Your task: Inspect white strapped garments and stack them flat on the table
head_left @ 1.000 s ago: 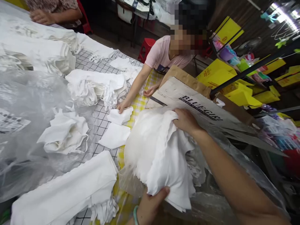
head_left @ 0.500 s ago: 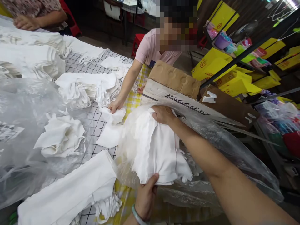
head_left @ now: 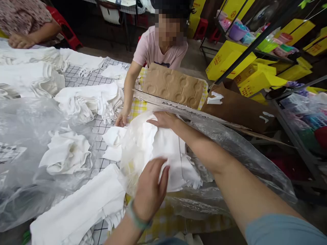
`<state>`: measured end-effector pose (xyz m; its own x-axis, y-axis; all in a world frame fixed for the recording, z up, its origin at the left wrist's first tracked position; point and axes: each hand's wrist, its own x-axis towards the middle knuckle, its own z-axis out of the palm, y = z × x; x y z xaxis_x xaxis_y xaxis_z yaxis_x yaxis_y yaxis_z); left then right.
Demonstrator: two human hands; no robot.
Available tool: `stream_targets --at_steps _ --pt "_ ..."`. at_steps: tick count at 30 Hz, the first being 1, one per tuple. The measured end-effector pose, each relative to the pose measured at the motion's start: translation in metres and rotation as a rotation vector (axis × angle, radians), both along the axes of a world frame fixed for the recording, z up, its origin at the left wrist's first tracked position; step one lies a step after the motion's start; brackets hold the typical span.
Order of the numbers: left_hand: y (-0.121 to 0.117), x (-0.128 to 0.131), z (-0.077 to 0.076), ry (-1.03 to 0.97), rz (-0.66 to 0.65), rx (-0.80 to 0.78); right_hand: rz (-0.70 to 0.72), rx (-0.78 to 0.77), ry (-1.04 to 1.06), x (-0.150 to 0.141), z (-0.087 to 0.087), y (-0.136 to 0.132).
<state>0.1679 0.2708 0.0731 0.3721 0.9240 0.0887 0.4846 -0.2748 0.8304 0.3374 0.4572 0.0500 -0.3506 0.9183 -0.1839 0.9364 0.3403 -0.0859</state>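
A stack of white cloth pieces (head_left: 167, 143) lies in front of me, partly inside a clear plastic bag (head_left: 129, 153). My right hand (head_left: 165, 120) rests on the far end of the stack with its fingers stretched over the cloth. Over the near part of that stack is my left hand (head_left: 153, 183), with a pale green bangle (head_left: 138, 217) at the wrist. Its thumb and fingers are apart, slightly blurred, and no cloth is between them. Small loose white pieces (head_left: 113, 139) lie just left of the bag, near a co-worker's hand (head_left: 122, 118).
More white cloth stacks (head_left: 89, 97) cover the checked table (head_left: 84, 75) on the left. Beside them spreads another plastic sheet (head_left: 22, 190). A cardboard box (head_left: 176, 86) stands behind the bag. A second person's hand (head_left: 21, 41) rests at the far left. Yellow bags (head_left: 227, 63) stand at right.
My left hand has let go of the stack's near edge and risen over it. My right hand has stayed at the far end. The co-worker's hand has drawn back from the small pieces.
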Motion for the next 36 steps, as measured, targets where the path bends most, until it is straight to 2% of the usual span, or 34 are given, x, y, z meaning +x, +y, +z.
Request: stream_targets --at_steps 2,4,6,8,11,13,15,17,21,23,25,28,31,34,36 --pt "0.03 0.038 -0.013 0.11 -0.074 0.197 -0.039 -0.057 0.012 -0.001 0.006 0.007" --pt "0.05 0.068 -0.035 0.273 -0.078 0.228 -0.14 -0.158 0.043 0.004 0.018 0.006" --pt "0.058 0.081 -0.054 0.376 -0.09 0.223 -0.251 -0.233 0.115 0.014 0.034 -0.014" --pt "0.059 0.08 -0.064 0.415 -0.102 0.223 -0.305 -0.191 0.211 0.029 0.049 -0.059" --pt "0.057 0.073 -0.06 0.428 -0.114 0.219 -0.365 0.006 0.317 0.048 0.056 -0.158" --pt "0.06 0.074 -0.051 0.424 -0.105 0.192 -0.435 -0.046 0.306 0.056 0.046 -0.221" --pt "0.065 0.082 -0.042 0.411 -0.083 0.16 -0.469 -0.103 0.244 0.06 0.028 -0.26" --pt "0.07 0.092 -0.04 0.401 -0.094 0.162 -0.502 -0.066 0.188 0.058 0.008 -0.271" --pt "0.073 0.107 -0.049 0.455 -0.161 0.224 -0.589 0.034 0.093 0.041 -0.024 -0.252" --pt "0.073 0.111 -0.054 0.499 -0.169 0.233 -0.632 0.005 0.07 0.036 -0.032 -0.242" --pt "0.073 0.114 -0.055 0.53 -0.171 0.237 -0.634 -0.035 0.084 0.039 -0.031 -0.238" --pt "0.072 0.117 -0.052 0.553 -0.168 0.238 -0.562 -0.137 0.157 0.054 -0.008 -0.238" --pt "0.074 0.113 -0.05 0.55 -0.172 0.231 -0.54 -0.274 0.281 0.075 0.034 -0.248" --pt "0.078 0.105 -0.045 0.494 -0.166 0.204 -0.696 -0.216 0.425 0.103 0.083 -0.283" --pt "0.078 0.101 -0.038 0.429 -0.11 0.195 -0.708 -0.221 0.603 0.132 0.114 -0.318"
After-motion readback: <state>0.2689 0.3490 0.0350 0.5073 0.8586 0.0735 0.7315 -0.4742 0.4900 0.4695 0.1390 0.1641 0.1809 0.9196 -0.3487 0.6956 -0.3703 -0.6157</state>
